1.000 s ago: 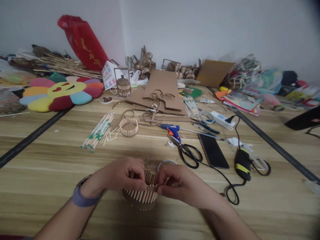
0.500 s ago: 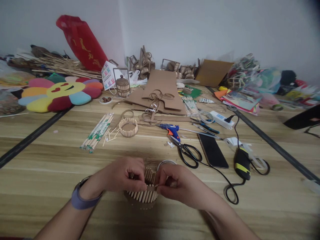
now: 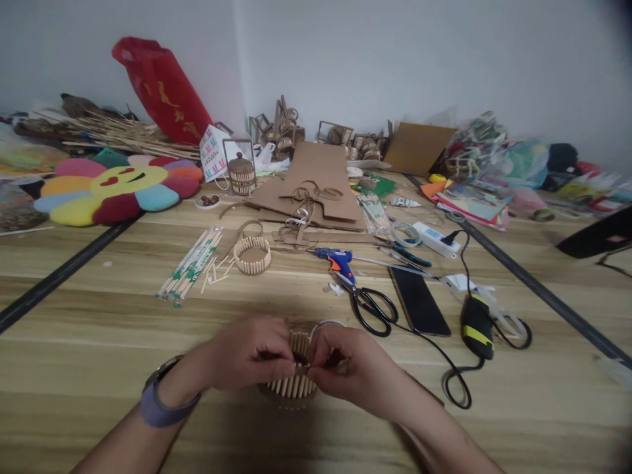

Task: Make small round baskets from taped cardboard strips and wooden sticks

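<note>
Near the front of the table stands a small round basket (image 3: 292, 387) of upright wooden sticks with a brown cardboard band low around it. My left hand (image 3: 249, 352) pinches a narrow brown cardboard strip (image 3: 301, 371) at the basket's near upper rim. Close beside it, my right hand (image 3: 348, 362) pinches the same strip between thumb and forefinger. The fingers hide much of the strip and the rim's sides. Just behind my right hand, a pale ring (image 3: 328, 323) is partly covered. Farther off sits a second ring of short sticks (image 3: 253, 266).
Scissors (image 3: 374, 309), a blue glue gun (image 3: 338, 261) and a phone (image 3: 421, 301) lie beyond my right hand. Packed sticks (image 3: 190, 266) are at left. Cardboard sheets (image 3: 320, 174) and a finished lidded bucket (image 3: 243, 176) stand farther back. A black cable (image 3: 447, 382) curls at right.
My left fingertips have shifted slightly right along the rim, nearer to my right hand. The basket sits a little farther right in view. Both hands keep their pinch.
</note>
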### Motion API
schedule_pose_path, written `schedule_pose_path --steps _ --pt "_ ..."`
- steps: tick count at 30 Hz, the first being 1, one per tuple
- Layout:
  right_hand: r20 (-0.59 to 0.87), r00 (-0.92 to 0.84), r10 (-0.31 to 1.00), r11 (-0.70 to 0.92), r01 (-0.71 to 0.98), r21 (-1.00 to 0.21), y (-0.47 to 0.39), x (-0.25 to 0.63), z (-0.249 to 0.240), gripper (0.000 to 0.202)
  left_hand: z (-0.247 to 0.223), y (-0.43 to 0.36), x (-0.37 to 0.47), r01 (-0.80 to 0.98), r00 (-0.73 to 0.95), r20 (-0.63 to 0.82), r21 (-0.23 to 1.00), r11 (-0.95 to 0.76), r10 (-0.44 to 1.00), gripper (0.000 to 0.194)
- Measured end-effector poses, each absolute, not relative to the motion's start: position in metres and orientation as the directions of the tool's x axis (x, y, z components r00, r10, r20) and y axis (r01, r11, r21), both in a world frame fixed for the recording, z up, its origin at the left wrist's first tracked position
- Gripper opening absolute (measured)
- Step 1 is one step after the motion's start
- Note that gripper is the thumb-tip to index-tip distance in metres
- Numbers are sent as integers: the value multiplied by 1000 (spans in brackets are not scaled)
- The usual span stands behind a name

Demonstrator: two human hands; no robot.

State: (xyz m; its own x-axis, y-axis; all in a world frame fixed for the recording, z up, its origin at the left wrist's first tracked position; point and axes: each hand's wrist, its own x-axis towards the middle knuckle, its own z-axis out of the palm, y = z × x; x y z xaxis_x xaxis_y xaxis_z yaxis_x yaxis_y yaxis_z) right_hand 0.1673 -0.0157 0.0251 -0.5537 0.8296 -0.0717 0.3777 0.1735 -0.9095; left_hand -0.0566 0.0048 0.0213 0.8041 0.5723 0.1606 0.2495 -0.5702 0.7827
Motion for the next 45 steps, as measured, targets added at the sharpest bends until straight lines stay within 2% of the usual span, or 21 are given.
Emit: schedule_pose_path --steps 5,12,17,25,30,36,45 --pt "-43 -551 834 228 415 -881 -17 167 27 14 21 3 -54 257 777 224 739 -622 588 60" --pt "-1 -533 846 293 466 -835 -19 164 26 15 18 0 -49 336 770 172 710 -619 615 62" --pt "16 -557 830 323 457 -829 -18 165 26 14 20 -3 -47 359 759 195 671 -649 621 59" --pt "73 -542 837 344 419 -840 -11 172 28 16 22 -1 -52 365 748 185 688 -627 638 53" --pt "15 -531 847 313 475 -822 -11 172 30 13 20 -1 -51 365 747 186 688 -627 639 54" --pt "107 -616 781 450 435 -780 -10 171 30 17 17 -1 -51 335 764 200 691 -641 614 49" --pt "77 -644 761 469 465 -751 -10 172 28 16 20 -1 -51 342 777 182 681 -648 602 38"
